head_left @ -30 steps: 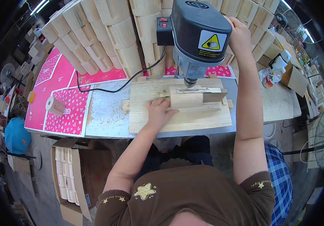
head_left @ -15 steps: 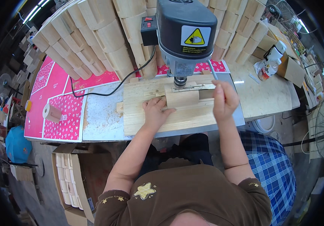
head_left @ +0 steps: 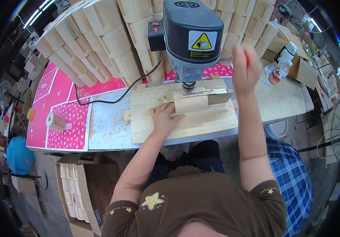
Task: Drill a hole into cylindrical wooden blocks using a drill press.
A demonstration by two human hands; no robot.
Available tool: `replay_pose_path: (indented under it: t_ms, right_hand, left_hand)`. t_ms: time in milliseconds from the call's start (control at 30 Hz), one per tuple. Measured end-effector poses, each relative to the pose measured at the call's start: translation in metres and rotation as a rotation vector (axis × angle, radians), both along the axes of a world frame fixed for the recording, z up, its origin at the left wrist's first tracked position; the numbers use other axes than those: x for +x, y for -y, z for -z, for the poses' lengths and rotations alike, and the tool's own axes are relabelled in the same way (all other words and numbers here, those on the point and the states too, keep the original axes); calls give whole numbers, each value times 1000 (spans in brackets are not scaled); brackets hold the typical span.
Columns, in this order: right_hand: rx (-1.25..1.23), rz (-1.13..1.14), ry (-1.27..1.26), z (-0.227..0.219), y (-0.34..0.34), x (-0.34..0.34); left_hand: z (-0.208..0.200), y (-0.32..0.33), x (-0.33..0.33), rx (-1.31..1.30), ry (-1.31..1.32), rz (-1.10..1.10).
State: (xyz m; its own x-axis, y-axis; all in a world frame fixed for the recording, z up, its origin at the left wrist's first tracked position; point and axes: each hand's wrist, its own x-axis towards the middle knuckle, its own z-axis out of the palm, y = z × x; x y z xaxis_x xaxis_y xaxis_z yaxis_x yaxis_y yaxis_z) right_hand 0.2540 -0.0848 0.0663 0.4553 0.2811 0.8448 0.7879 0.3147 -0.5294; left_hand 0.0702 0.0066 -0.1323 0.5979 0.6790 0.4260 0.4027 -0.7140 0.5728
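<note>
A black and grey bench drill press (head_left: 193, 23) stands before me, its chuck (head_left: 188, 85) low over a pale wooden block (head_left: 191, 103) with a rounded face. The block lies in a wooden jig (head_left: 146, 132) on the table. My left hand (head_left: 164, 120) grips the block's near left corner, thumb along its front and fingers at its left end. Raised to the right of the drill, my right hand (head_left: 247, 75) is closed around the red knob (head_left: 247, 59) of the feed lever (head_left: 226, 61); motion blurs it somewhat. The chuck partly hides the drill bit.
Tall stacks of similar wooden blocks (head_left: 106, 31) line the back. A black cable (head_left: 112, 100) crosses the table left of the drill, near a paper-like roll (head_left: 56, 121). Bottles (head_left: 280, 71) stand at the right. An open carton (head_left: 85, 189) of pieces sits below left.
My right hand has moved up and away, swinging the lever upward, and the chuck appears slightly higher. My left hand stays at the block.
</note>
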Motion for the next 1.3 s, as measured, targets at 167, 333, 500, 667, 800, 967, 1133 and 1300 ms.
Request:
replay_pose_path:
  t_ms: [167, 333, 500, 667, 800, 967, 1133, 1300]
  right_hand:
    - [-177, 102, 18, -30, -66, 61]
    - [-296, -93, -162, 18, -23, 40]
    - [-950, 40, 475, 117, 38, 43]
    - [-967, 25, 382, 117, 45, 36]
    - [-950, 37, 362, 116, 44, 33]
    - [-905, -7, 367, 117, 46, 21]
    - [-879, -37, 383, 117, 51, 13]
    - [-898, -1, 404, 118, 55, 11]
  left_hand:
    - [-6, 2, 12, -96, 19, 19]
    - [-15, 3, 9, -261, 24, 44]
    - [3, -1, 9, -253, 144, 61]
    - [-17, -8, -37, -194, 263, 100]
    - [-21, -32, -98, -453, 283, -16]
    - [-75, -27, -112, -979, 453, -159]
    - [-73, -13, -86, -1198, 397, -183]
    - [-65, -9, -61, -1237, 358, -132]
